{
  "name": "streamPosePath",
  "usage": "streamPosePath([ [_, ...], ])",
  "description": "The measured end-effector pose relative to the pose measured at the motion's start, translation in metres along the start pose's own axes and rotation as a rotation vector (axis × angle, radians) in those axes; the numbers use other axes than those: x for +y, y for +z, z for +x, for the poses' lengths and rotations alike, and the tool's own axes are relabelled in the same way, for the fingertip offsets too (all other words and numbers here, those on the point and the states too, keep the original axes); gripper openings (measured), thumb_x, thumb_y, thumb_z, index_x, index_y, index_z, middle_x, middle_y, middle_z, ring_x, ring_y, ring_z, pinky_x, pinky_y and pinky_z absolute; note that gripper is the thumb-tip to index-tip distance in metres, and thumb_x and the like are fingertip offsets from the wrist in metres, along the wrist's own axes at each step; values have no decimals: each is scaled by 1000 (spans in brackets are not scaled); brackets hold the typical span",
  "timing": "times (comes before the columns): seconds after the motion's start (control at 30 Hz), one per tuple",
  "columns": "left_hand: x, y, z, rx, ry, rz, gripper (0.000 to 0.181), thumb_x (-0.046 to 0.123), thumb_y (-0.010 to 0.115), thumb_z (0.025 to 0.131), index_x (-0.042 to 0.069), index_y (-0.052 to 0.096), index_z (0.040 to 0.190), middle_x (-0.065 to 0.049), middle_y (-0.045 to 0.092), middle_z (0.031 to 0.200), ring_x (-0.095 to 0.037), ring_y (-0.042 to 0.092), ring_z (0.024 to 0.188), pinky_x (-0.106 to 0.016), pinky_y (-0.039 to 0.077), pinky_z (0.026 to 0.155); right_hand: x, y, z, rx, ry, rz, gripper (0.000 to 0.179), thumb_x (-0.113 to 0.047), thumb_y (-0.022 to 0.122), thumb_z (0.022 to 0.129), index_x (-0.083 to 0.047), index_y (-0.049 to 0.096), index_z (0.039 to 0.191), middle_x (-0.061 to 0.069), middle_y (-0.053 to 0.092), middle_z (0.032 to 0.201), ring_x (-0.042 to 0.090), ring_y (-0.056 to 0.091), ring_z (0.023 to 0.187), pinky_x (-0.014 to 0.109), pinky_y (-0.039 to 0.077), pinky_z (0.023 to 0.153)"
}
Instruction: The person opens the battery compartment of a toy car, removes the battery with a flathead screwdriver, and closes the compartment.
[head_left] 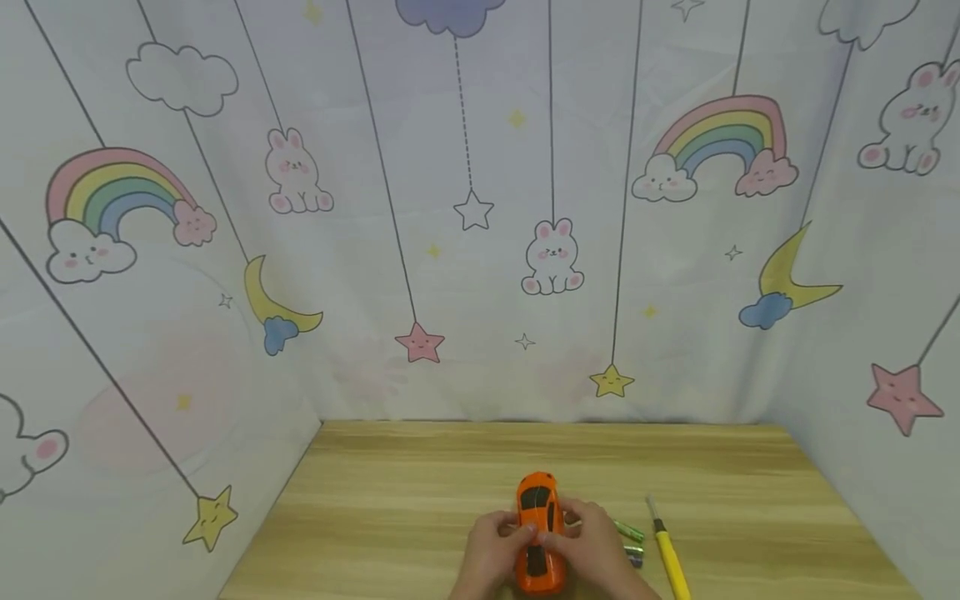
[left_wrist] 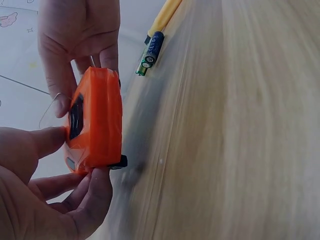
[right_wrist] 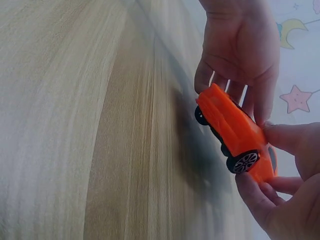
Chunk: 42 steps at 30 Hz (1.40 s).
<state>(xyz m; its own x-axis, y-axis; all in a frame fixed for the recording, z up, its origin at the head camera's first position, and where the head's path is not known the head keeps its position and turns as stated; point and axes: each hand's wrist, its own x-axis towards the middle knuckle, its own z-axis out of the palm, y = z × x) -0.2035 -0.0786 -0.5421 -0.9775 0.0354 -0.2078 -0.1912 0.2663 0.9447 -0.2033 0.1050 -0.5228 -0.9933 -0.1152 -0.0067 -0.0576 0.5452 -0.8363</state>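
An orange toy car (head_left: 538, 521) with dark windows is held between both hands near the front of the table. My left hand (head_left: 491, 546) grips its left side, thumb on top and fingers along the flank. On the opposite side my right hand (head_left: 596, 546) holds it the same way, its thumb reaching over the roof. In the right wrist view the toy car (right_wrist: 232, 132) shows black wheels with silver spokes and is raised over the wood. From the left wrist the toy car (left_wrist: 100, 120) appears end-on, with fingers around both sides.
Two batteries, one green (head_left: 630, 531) and one dark-ended (head_left: 634, 556), lie just right of the right hand. Farther right is a yellow-handled screwdriver (head_left: 670, 560), tip pointing away. The wooden table (head_left: 420, 467) meets a patterned cloth (head_left: 487, 392) at the back and sides.
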Motion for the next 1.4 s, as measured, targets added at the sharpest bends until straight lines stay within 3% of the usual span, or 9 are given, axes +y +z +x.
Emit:
streamPosePath([
  [0.13, 1, -1, -4, -6, 16, 46, 53, 28, 76, 92, -10, 62, 127, -5, 68, 94, -15, 67, 81, -35, 59, 69, 2, -2, 1, -39, 55, -23, 69, -38, 86, 81, 4, 63, 131, 9, 69, 110, 22, 69, 93, 42, 59, 76],
  [0.33, 0, 1, -5, -11, 58, 73, 50, 20, 79, 88, -10, 63, 125, -5, 68, 91, -16, 66, 81, -35, 58, 68, 5, -3, 0, -88, 74, 6, 58, -24, 84, 84, 4, 64, 131, 8, 71, 108, 22, 70, 94, 42, 59, 77],
  [0.93, 0, 1, 0, -56, 22, 64, 44, 13, 80, 87, -9, 66, 124, -4, 68, 91, -14, 67, 79, -33, 59, 67, 8, -4, 3, -130, 107, 3, 48, -18, 79, 88, 8, 66, 126, 20, 72, 117, 26, 71, 98, 46, 58, 82],
  [1.23, 0, 2, 1, -67, 24, 41, 43, 12, 79, 88, -9, 65, 124, -6, 68, 89, -15, 69, 76, -33, 60, 64, 15, -6, 4, -148, 25, 0, 47, -17, 77, 91, 12, 65, 125, 24, 71, 121, 31, 71, 102, 50, 57, 85],
  [1.4, -4, 3, 1, -74, 33, 21, 43, 14, 78, 89, -10, 65, 124, -7, 69, 90, -16, 70, 77, -34, 60, 64, 17, -8, 2, -160, 35, 9, 44, -12, 69, 94, 10, 62, 131, 21, 70, 118, 34, 70, 105, 52, 57, 85],
])
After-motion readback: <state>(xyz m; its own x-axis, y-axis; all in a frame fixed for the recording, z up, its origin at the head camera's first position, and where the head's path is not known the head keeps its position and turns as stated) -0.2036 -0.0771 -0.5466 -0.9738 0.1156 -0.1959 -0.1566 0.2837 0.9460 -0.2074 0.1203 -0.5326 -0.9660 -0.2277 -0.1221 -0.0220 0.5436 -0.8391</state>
